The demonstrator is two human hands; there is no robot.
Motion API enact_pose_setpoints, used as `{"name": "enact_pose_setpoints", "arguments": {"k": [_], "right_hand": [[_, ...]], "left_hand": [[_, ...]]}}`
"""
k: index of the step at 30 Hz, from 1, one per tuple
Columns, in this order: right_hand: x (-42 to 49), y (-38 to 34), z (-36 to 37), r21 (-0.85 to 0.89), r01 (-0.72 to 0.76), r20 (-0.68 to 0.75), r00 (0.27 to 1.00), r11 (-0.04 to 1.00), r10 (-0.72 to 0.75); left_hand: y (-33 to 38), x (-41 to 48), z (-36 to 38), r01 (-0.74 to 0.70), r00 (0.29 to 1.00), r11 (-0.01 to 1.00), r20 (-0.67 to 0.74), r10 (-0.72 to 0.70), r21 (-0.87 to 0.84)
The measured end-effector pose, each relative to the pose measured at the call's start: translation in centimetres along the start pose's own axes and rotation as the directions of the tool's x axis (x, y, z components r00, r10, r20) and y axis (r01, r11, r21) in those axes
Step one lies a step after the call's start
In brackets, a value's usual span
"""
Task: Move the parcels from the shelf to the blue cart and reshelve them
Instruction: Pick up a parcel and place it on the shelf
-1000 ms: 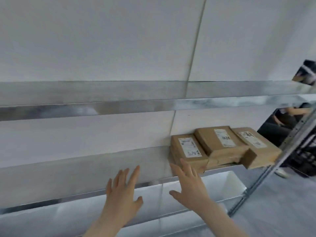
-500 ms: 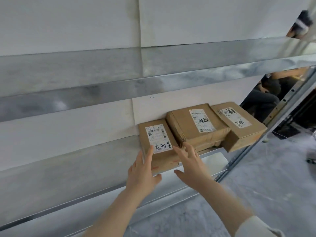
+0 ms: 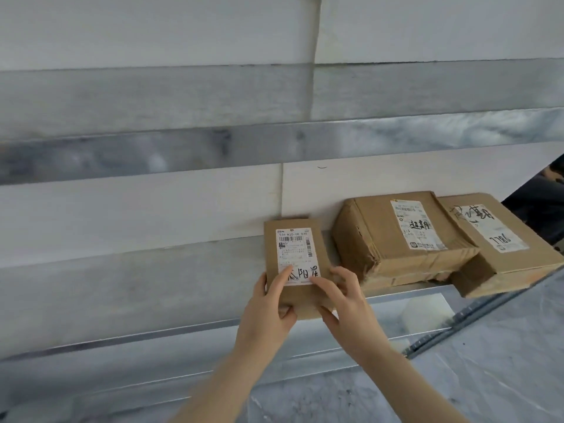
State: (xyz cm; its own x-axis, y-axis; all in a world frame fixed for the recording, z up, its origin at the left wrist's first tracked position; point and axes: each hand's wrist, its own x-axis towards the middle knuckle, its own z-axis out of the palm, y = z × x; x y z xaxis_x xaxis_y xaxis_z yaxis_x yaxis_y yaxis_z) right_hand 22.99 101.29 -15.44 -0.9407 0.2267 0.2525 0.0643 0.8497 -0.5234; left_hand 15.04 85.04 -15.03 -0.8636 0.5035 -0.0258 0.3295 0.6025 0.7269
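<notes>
Evidently for lifting, left hand (image 3: pixel 268 312) and right hand (image 3: pixel 348 306) gripped the parcel (image 3: pixel 300 296), fingers (image 3: pixel 282 277) curled over its near end and thumbs below; it rested at the shelf (image 3: pixel 137 294) edge.

"超朝" on the middle parcel (image 3: pixel 403 239)

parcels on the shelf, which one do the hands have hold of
The narrow leftmost parcel: the left hand and right hand both grip its near end. The wider middle parcel and the rightmost parcel lie untouched beside it.
</notes>
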Motion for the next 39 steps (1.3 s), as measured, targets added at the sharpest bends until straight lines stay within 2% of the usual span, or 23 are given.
{"name": "enact_pose_setpoints", "arguments": {"k": [5,9,14,17,20,26,30,32,39], "right_hand": [[1.6,-2.2,1.5,0.028,0.044,0.114,0.992,0.999,-0.047],[1.2,-6.0,2.3,0.108,0.182,0.124,0.973,0.977,-0.195],[1.9,-14.7,4.7,0.223,0.337,0.194,0.904,0.915,-0.381],[2.4,-21.6,7.2,0.328,0.46,0.216,0.814,0.825,-0.539],[1.9,-29.5,10.3,0.459,0.533,0.245,0.694,0.711,-0.678],[-1.8,-45.4,15.7,0.669,0.598,0.19,0.436,0.441,-0.879],[-4.7,-53.9,18.9,0.736,0.604,0.188,0.253,0.307,-0.949],[-6.1,-57.7,20.5,0.749,0.609,0.188,0.184,0.262,-0.965],[-7.2,-68.5,26.0,0.795,0.568,0.298,-0.061,0.212,-0.953]], "left_hand": [[-1.2,-2.4,-1.7,0.063,0.996,0.997,-0.065,-0.066,-0.044],[-2.1,-5.1,-3.6,0.126,0.976,0.991,-0.176,-0.131,-0.043],[-5.6,-11.3,-9.8,0.255,0.891,0.967,-0.382,-0.244,-0.021],[-7.7,-16.1,-14.6,0.375,0.784,0.927,-0.524,-0.332,-0.027],[-9.5,-22.0,-19.6,0.468,0.65,0.882,-0.653,-0.39,-0.061],[-12.9,-33.7,-27.8,0.597,0.336,0.777,-0.817,-0.469,-0.2],[-15.0,-40.2,-31.2,0.631,0.149,0.711,-0.851,-0.503,-0.31],[-16.2,-42.8,-32.7,0.646,0.072,0.679,-0.857,-0.51,-0.35],[-20.6,-47.0,-37.7,0.631,-0.134,0.576,-0.804,-0.579,-0.52]]}}
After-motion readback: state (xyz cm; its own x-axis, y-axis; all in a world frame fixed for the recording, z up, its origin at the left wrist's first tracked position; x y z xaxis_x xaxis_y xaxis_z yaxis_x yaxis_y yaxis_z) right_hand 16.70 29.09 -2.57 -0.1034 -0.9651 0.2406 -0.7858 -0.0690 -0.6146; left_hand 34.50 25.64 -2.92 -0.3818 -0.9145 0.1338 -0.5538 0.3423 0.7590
